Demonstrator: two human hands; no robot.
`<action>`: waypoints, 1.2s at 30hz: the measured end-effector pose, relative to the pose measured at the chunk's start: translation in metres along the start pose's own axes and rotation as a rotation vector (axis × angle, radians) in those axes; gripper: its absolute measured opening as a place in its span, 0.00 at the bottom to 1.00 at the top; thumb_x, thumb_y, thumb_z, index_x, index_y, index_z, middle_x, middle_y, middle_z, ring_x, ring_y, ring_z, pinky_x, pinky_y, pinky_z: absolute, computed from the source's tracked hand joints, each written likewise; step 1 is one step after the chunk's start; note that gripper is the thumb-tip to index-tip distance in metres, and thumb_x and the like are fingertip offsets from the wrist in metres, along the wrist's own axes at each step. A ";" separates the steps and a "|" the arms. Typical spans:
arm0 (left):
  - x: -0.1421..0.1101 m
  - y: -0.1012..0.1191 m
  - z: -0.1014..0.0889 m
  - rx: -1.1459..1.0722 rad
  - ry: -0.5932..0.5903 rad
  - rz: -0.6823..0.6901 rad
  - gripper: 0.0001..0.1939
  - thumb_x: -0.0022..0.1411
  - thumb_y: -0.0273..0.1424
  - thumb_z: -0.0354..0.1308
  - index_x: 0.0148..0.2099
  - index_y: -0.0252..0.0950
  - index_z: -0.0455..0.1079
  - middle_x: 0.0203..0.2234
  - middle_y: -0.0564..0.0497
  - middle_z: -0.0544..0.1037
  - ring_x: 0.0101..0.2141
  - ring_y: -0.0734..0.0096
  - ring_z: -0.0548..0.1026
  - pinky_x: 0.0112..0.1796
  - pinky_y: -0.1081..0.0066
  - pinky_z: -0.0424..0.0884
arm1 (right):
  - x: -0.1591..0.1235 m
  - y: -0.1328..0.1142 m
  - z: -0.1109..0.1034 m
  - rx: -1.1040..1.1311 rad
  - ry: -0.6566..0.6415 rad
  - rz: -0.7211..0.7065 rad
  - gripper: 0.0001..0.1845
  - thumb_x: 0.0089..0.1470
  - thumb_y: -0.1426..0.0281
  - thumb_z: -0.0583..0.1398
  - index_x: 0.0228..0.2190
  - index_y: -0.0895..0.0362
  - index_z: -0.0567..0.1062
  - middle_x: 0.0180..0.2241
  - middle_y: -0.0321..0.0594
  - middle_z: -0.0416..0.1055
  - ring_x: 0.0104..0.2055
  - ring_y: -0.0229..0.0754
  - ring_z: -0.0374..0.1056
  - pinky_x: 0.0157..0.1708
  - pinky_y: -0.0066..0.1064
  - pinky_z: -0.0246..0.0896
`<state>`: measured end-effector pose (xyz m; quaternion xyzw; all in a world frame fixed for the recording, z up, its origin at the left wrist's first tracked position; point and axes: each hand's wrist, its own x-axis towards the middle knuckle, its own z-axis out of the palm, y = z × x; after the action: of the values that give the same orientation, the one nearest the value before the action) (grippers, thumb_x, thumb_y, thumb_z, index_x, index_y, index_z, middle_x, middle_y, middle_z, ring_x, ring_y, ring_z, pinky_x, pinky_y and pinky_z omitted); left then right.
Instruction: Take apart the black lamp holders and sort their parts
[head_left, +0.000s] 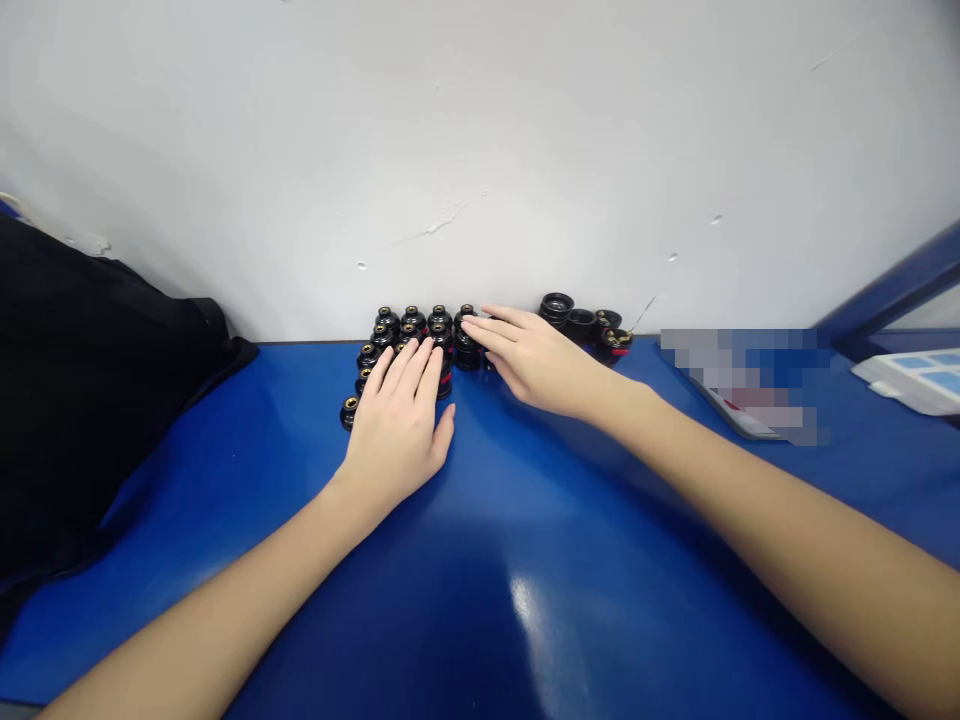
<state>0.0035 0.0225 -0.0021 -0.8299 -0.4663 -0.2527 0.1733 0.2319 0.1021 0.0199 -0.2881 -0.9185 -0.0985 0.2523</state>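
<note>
Several black lamp holders (412, 318) with brass-threaded tops stand upright in close rows against the wall. My left hand (397, 425) lies palm down over the near part of these rows, fingers stretched out, hiding some of the pieces. Spread fingers of my right hand (544, 365) reach the right end of the group, beside a lamp holder (466, 352) in the last row. Whether the fingertips press on it, I cannot tell. Behind the right wrist are black open-ended sockets (556, 308) and a socket part with brass and red pieces (616, 343).
The blue tabletop (465, 600) meets a white wall (480, 150) at the back. Black cloth (90, 400) covers the left side. To the right lie a flat, blurred-out object (750, 390) and a white-and-blue item (919, 380), near a blue bar (892, 280).
</note>
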 end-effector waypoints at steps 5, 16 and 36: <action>0.000 0.000 0.000 -0.014 0.005 0.001 0.30 0.73 0.33 0.54 0.71 0.22 0.62 0.69 0.29 0.67 0.70 0.41 0.65 0.70 0.42 0.60 | -0.002 -0.009 -0.003 0.037 0.052 -0.001 0.21 0.68 0.76 0.55 0.58 0.62 0.78 0.58 0.57 0.78 0.66 0.62 0.69 0.64 0.62 0.67; 0.000 0.003 0.001 -0.077 0.034 0.000 0.33 0.76 0.41 0.53 0.72 0.23 0.60 0.69 0.28 0.67 0.71 0.41 0.63 0.70 0.41 0.60 | -0.036 -0.047 -0.042 0.250 -0.060 0.271 0.11 0.65 0.73 0.61 0.49 0.54 0.76 0.48 0.48 0.81 0.47 0.55 0.81 0.47 0.48 0.78; -0.001 0.006 -0.004 -0.350 0.043 0.266 0.29 0.75 0.35 0.59 0.72 0.31 0.59 0.62 0.36 0.75 0.65 0.52 0.72 0.69 0.48 0.67 | -0.071 -0.052 -0.011 0.813 -0.067 0.493 0.20 0.67 0.58 0.62 0.56 0.51 0.78 0.45 0.43 0.82 0.37 0.45 0.79 0.37 0.38 0.79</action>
<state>0.0070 0.0169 0.0004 -0.8959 -0.2980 -0.3223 0.0682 0.2568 0.0220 -0.0094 -0.3786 -0.7944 0.3413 0.3305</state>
